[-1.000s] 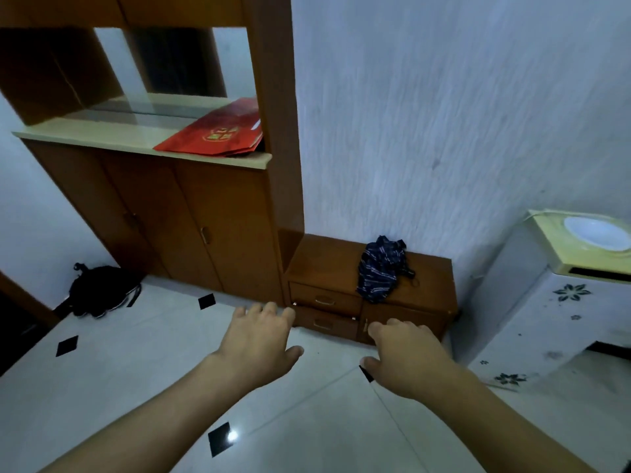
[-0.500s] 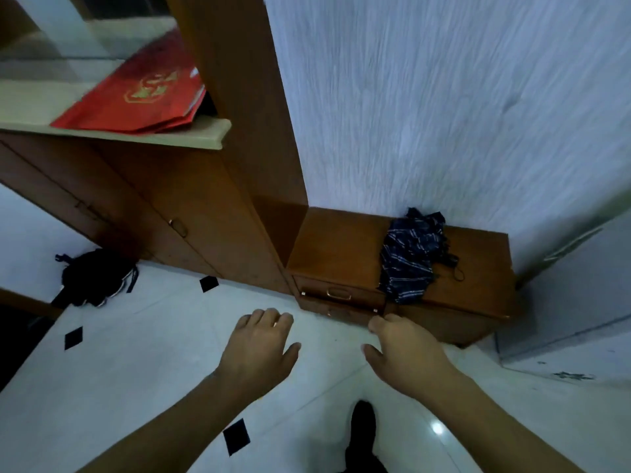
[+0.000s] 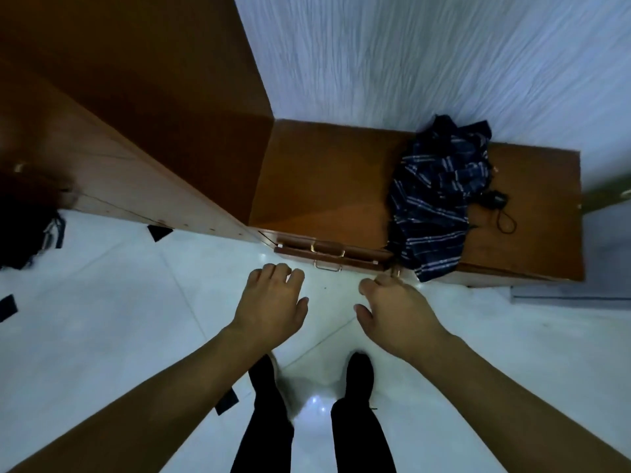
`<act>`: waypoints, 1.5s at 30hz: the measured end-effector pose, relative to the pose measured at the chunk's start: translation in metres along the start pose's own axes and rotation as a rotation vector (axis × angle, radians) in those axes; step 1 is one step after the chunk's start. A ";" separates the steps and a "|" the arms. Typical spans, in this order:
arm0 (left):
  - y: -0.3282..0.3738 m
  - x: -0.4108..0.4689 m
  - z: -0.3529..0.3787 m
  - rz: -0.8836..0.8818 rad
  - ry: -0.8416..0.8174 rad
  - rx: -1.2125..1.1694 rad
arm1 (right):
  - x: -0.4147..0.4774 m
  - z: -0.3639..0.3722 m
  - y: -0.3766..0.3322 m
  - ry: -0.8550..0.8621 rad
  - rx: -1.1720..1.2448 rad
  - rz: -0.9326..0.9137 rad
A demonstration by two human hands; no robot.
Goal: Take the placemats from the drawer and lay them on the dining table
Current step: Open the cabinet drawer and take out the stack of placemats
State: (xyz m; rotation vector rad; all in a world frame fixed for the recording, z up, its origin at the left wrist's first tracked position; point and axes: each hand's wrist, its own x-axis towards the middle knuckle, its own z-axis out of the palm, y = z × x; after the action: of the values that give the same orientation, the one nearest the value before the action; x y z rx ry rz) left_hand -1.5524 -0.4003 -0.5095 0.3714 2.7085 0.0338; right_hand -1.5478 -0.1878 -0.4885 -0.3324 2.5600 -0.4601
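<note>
White tiled floor [image 3: 102,319] is filling the lower frame, closer than a second ago, since the person has stepped right up to the low cabinet [image 3: 327,186]. At centre, the left hand [image 3: 273,305] is hovering loose and empty; the right hand [image 3: 396,312] is curling empty near the drawer [image 3: 331,251], not yet gripping its handles. Further up right, a striped cloth [image 3: 437,199] is lying on the cabinet top. Placemats are not showing; presumably they are inside, so opening comes next.

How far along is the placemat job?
Done: nothing yet; both drawers of the low cabinet look shut. In hand: left hand and right hand reach toward the handles, both empty. Left: open, take placemats, lay them; no placemats or table in view.
</note>
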 end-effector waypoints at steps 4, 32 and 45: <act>-0.021 0.042 0.055 0.009 -0.040 -0.039 | 0.048 0.045 0.012 -0.009 0.018 0.045; -0.040 0.198 0.263 0.084 0.213 -0.048 | 0.231 0.243 0.070 0.120 0.005 0.176; -0.031 0.057 0.338 0.083 0.340 -0.211 | 0.113 0.340 0.029 0.260 -0.041 0.131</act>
State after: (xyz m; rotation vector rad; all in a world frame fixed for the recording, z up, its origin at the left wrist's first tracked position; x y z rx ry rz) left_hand -1.4768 -0.4255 -0.8446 0.4489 2.9805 0.4406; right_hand -1.4674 -0.2843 -0.8253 -0.1234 2.8251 -0.4264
